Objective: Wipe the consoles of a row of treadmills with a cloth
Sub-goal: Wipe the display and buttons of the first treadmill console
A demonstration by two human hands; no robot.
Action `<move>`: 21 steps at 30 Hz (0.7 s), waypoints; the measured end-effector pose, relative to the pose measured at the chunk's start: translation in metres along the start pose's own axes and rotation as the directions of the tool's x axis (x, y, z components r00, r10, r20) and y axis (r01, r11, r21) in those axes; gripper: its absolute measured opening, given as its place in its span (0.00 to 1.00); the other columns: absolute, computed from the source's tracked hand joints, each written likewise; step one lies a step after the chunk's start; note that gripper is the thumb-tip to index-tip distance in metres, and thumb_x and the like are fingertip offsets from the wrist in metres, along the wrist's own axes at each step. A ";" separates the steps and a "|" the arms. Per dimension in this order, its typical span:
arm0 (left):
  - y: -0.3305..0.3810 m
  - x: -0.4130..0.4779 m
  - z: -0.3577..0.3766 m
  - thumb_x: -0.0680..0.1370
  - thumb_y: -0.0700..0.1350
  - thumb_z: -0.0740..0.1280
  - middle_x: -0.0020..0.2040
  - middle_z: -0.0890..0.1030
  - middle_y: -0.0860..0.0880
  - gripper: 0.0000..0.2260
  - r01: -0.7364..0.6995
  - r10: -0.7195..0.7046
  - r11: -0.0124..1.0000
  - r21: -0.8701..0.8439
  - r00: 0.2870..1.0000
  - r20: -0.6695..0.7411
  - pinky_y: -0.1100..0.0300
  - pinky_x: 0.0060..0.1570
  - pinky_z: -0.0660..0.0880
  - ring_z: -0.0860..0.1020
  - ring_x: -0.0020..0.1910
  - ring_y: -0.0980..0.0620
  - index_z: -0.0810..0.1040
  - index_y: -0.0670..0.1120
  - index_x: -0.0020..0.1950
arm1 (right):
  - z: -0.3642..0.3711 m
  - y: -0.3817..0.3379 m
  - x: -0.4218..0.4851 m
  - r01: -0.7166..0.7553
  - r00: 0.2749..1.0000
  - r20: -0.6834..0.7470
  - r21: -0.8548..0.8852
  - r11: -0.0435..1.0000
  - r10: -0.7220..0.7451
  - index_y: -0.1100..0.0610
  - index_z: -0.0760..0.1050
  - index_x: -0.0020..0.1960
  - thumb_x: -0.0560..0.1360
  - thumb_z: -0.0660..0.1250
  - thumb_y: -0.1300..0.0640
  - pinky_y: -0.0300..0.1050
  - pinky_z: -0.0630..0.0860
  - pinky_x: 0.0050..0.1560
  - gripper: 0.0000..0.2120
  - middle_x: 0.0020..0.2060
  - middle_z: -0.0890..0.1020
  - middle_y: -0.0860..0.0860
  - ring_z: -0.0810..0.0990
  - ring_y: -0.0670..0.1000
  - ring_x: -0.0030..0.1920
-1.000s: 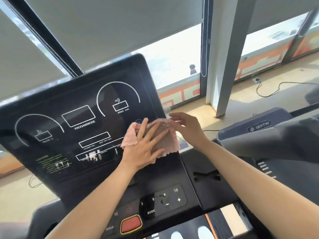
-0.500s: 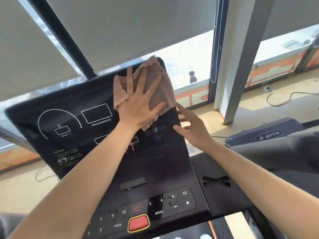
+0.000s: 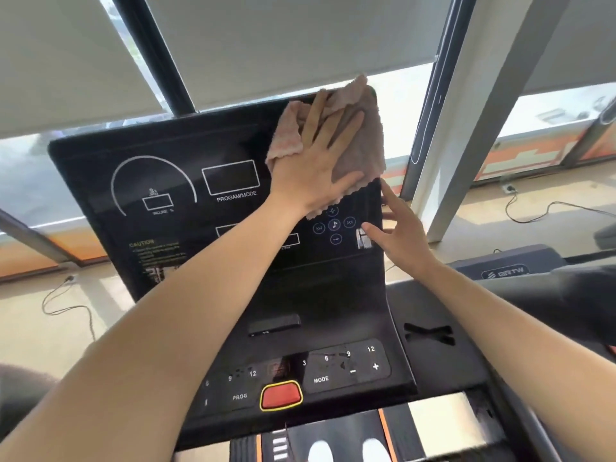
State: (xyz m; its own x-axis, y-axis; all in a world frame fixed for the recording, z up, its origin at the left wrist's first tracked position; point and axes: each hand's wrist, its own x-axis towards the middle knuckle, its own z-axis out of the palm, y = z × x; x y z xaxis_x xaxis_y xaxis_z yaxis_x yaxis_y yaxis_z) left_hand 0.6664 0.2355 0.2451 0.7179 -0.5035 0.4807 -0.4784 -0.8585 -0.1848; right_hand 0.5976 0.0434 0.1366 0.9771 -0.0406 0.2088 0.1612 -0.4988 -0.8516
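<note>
Wiping now at the far right corner of the console (image 3: 213, 255), up from the mid-panel a second ago; most of the left panel apparently unwiped. Cloth (image 3: 361, 138) overhanging the top and right edges. Left hand (image 3: 316, 168) pressed flat, fingers spread. Right hand (image 3: 400, 235) open, steadying the right edge.

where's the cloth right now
In the head view, the pink cloth lies under the flat left hand at the console's top right corner, above the round music buttons.
</note>
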 end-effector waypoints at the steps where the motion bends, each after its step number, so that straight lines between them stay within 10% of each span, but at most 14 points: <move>1: 0.000 -0.008 0.004 0.80 0.71 0.53 0.85 0.54 0.48 0.37 -0.002 0.002 1.000 -0.001 1.000 0.002 0.39 0.79 0.38 0.45 0.84 0.41 0.52 0.53 0.84 | 0.002 -0.001 0.000 -0.003 1.000 -0.009 -0.012 1.000 0.003 0.36 0.55 0.80 0.76 0.74 0.48 0.35 0.76 0.54 0.40 0.69 0.76 0.44 0.76 0.42 0.59; 11: 0.018 -0.107 0.058 0.80 0.69 0.55 0.85 0.54 0.48 0.36 -0.073 0.077 0.997 -0.037 0.991 0.108 0.31 0.78 0.45 0.42 0.84 0.42 0.51 0.55 0.84 | 0.007 -0.006 -0.023 -0.011 0.999 -0.047 0.053 0.999 0.014 0.44 0.59 0.81 0.78 0.71 0.47 0.42 0.78 0.60 0.35 0.72 0.75 0.48 0.77 0.47 0.64; 17: 0.024 -0.156 0.073 0.82 0.66 0.57 0.83 0.61 0.50 0.33 -0.184 0.185 0.983 -0.018 0.978 0.100 0.45 0.80 0.34 0.43 0.84 0.47 0.57 0.54 0.84 | 0.020 -0.003 -0.044 -0.022 0.996 -0.082 0.013 1.000 0.023 0.41 0.57 0.81 0.77 0.69 0.51 0.55 0.74 0.70 0.36 0.76 0.70 0.47 0.71 0.50 0.73; 21: 0.018 -0.153 0.065 0.84 0.63 0.56 0.84 0.59 0.48 0.31 -0.205 0.207 0.978 -0.034 0.972 0.114 0.42 0.80 0.37 0.45 0.84 0.45 0.55 0.52 0.84 | 0.038 -0.010 -0.054 -0.005 0.983 -0.181 -0.170 0.986 -0.026 0.52 0.58 0.81 0.79 0.68 0.53 0.42 0.62 0.74 0.34 0.75 0.69 0.53 0.65 0.51 0.75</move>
State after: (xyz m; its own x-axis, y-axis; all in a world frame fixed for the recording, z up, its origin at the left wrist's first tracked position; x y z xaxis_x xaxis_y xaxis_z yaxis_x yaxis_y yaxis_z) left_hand 0.5808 0.2912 0.1126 0.6562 -0.6782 0.3309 -0.6322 -0.7335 -0.2498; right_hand 0.5485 0.0834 0.1151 0.9312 -0.1841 0.3147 0.1303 -0.6381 -0.7589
